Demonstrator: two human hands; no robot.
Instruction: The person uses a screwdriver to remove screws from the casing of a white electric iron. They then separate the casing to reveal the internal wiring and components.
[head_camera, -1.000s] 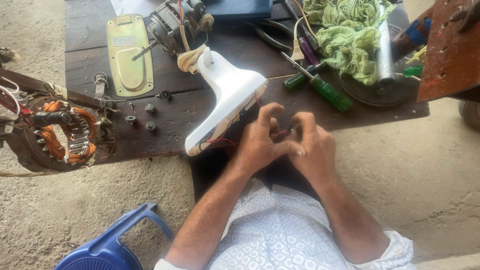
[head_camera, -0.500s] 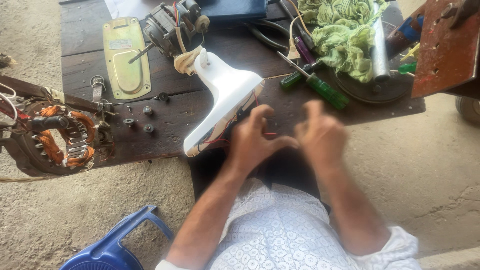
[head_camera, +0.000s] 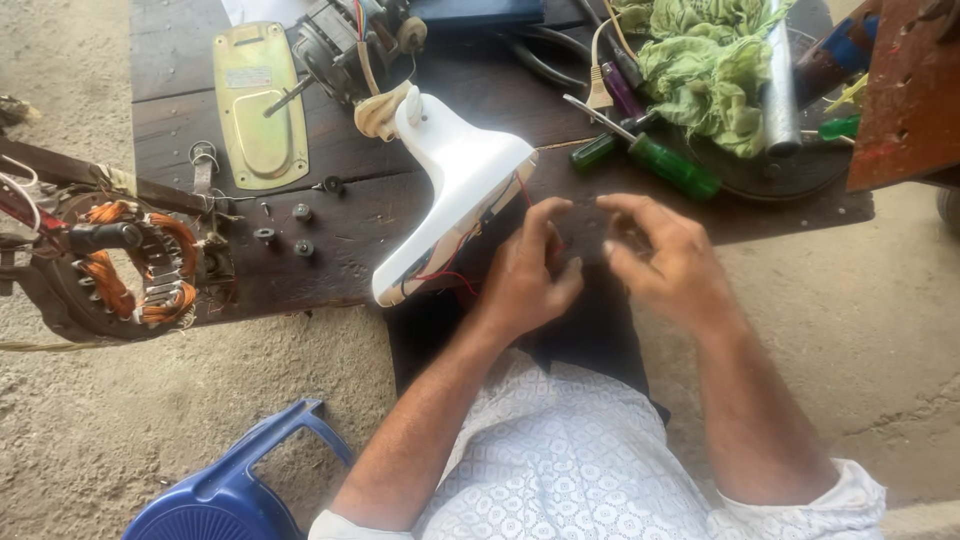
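Right now my left hand (head_camera: 525, 275) sits at the near edge of the tabletop (head_camera: 350, 230), fingers curled narrow around thin red wires (head_camera: 445, 272) trailing from the open underside of the white plastic housing (head_camera: 455, 190). That housing lies tipped on its side so its hollow faces me. My right hand (head_camera: 665, 260) hovers just beside, thumb and fingers loosely pinched; whether they hold anything I cannot tell. Loose screws (head_camera: 290, 232) wait apart toward the left edge, and green-handled screwdrivers (head_camera: 660, 160) lie within reach.
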